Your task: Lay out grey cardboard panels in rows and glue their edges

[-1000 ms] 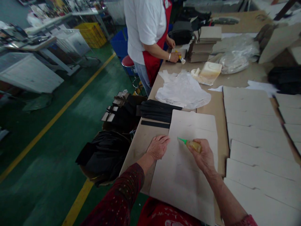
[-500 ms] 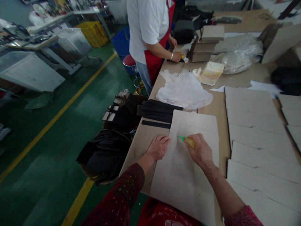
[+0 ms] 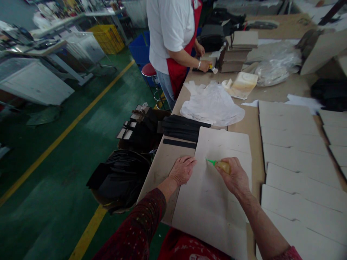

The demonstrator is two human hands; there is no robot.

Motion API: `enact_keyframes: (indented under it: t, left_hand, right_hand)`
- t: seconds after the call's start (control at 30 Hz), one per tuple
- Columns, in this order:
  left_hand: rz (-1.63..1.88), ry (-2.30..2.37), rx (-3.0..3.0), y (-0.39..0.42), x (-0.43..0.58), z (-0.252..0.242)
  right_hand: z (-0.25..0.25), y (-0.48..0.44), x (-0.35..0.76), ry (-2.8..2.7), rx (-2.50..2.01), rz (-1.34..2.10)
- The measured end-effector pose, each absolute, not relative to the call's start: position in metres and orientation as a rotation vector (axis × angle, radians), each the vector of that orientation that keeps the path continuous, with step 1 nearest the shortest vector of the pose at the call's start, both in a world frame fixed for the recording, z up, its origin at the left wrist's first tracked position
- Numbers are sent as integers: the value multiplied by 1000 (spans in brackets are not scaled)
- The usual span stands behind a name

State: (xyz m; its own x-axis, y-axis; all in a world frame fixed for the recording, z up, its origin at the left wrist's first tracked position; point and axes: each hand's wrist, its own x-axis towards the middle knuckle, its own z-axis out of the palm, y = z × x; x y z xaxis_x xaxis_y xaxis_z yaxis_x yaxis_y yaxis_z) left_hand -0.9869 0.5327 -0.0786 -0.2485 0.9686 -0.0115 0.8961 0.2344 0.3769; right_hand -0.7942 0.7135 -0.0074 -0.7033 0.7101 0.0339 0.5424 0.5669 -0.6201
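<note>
A pale cardboard sheet [image 3: 217, 213] lies on the table in front of me. My left hand [image 3: 182, 169] rests on its left edge, fingers curled down and pressing it flat. My right hand [image 3: 235, 177] is wrapped round a small yellowish glue bottle [image 3: 222, 165] whose green nozzle points left, its tip down at the sheet's middle. A thin black strip [image 3: 179, 143] lies just beyond my left hand, with a stack of black strips [image 3: 184, 127] behind it.
Several overlapping cardboard sheets [image 3: 295, 159] cover the table at right. A crumpled white plastic bag [image 3: 213, 104] and a glue tub [image 3: 241, 85] lie farther back. A co-worker in a white shirt and red apron [image 3: 173, 39] glues at the far end. Black bags [image 3: 121, 177] sit below the table's left edge.
My right hand, with the glue bottle, slid left across the sheet and has come back slightly right. The left hand has stayed put.
</note>
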Motion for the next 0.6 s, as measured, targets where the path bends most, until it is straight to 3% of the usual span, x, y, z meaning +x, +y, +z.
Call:
enact_keyframes:
  t: [0.4, 0.6]
  left_hand:
    - [428, 2269, 1748, 533, -987, -81]
    - [430, 2267, 1745, 532, -987, -80]
  right_hand:
    - [-14, 710, -805, -2467, -1000, 946]
    - [-13, 711, -814, -2506, -975, 817]
